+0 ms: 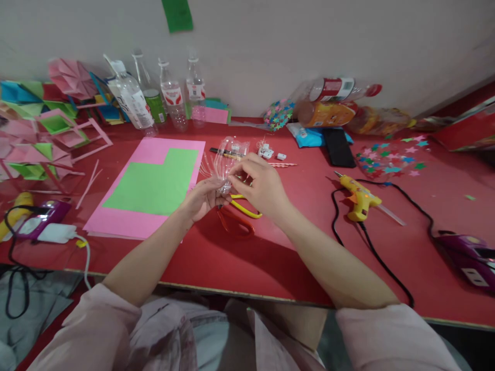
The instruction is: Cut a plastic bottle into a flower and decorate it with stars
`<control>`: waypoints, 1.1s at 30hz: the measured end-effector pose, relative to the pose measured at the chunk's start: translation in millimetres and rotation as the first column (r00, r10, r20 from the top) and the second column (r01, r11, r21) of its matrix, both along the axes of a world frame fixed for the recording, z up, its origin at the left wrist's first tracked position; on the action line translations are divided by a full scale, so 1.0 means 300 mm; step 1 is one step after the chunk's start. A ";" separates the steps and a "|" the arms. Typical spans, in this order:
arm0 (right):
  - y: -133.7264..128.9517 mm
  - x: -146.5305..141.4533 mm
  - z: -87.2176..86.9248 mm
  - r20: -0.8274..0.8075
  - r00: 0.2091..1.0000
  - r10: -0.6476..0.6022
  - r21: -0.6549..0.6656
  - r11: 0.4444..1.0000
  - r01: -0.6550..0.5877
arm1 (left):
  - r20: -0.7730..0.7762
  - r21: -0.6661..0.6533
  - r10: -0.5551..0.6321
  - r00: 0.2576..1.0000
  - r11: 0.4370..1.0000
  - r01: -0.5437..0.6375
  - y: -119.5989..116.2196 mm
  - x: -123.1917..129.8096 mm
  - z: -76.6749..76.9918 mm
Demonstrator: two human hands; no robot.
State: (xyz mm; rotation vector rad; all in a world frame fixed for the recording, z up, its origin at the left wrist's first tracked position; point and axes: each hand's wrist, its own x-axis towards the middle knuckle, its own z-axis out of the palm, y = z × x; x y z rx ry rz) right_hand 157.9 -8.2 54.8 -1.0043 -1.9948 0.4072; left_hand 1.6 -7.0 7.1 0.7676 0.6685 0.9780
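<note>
A clear plastic bottle piece [231, 147], its narrow neck toward me, is held just above the red table. My left hand [204, 199] grips it by the neck from the left. From the other side, the thumb and fingers of my right hand [260, 181] pinch together at the neck; any small item between them is too fine to make out. Thin pale strands [207, 164] spread out left of the bottle piece. Under my hands lie a yellow handle [247, 208] and a red handle [236, 225], their tool partly hidden. Small white pieces [266, 151] lie beyond.
Pink paper [112, 219] with green paper [150, 188] lies at left, near paper lanterns [34, 139]. A yellow glue gun [358, 198] with a trailing cord and a black phone [339, 148] lie at right. Bottles [174, 98] stand along the wall. The table's edge [247, 294] is near me.
</note>
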 end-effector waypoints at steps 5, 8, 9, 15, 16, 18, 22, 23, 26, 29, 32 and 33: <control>-0.005 0.000 -0.001 0.070 0.997 0.012 0.020 1.000 -0.013 | 0.000 -0.022 0.012 1.000 1.000 -0.012 0.003 0.000 -0.006; -0.012 -0.004 -0.003 0.088 0.996 0.030 0.037 0.999 -0.033 | 0.007 -0.032 0.029 1.000 0.999 -0.029 0.004 -0.002 -0.006; -0.014 -0.006 -0.004 0.089 0.996 0.030 0.043 0.999 -0.033 | 0.010 -0.034 0.036 0.999 0.999 -0.035 0.004 -0.003 -0.005; -0.017 -0.014 -0.014 0.102 0.994 0.044 0.049 0.998 -0.049 | 0.033 -0.013 0.038 0.999 0.999 -0.038 0.004 -0.009 -0.001; -0.016 -0.014 -0.016 0.106 0.993 0.048 0.038 0.998 -0.052 | 0.039 -0.004 0.036 0.999 0.999 -0.036 0.004 -0.009 -0.001; -0.015 -0.016 -0.017 0.117 0.992 0.047 0.016 0.999 -0.049 | 0.050 0.012 0.026 0.998 1.000 -0.026 0.005 -0.008 -0.004; -0.010 -0.013 -0.012 0.131 0.990 0.053 -0.022 0.998 -0.051 | 0.054 0.025 0.012 0.998 1.000 -0.014 0.005 -0.008 -0.005; -0.009 -0.011 -0.009 0.112 0.992 0.058 -0.025 0.998 -0.056 | 0.053 0.031 0.017 0.998 0.999 -0.018 0.005 -0.008 -0.003; -0.009 -0.003 0.003 0.031 0.998 0.047 0.021 0.999 -0.048 | 0.035 0.056 0.020 0.999 0.998 -0.022 0.003 -0.008 0.004; -0.014 0.003 0.012 0.013 1.000 0.009 0.099 0.995 -0.010 | 0.020 0.072 -0.015 1.000 0.997 0.013 0.000 -0.005 0.007; -0.024 -0.001 0.012 0.049 0.999 -0.002 0.123 0.992 -0.004 | 0.037 0.075 -0.033 0.999 0.997 0.030 -0.001 -0.002 0.002; -0.027 -0.003 0.010 0.067 0.998 0.005 0.127 0.992 -0.013 | 0.041 0.074 -0.030 0.999 0.997 0.027 -0.001 -0.002 0.000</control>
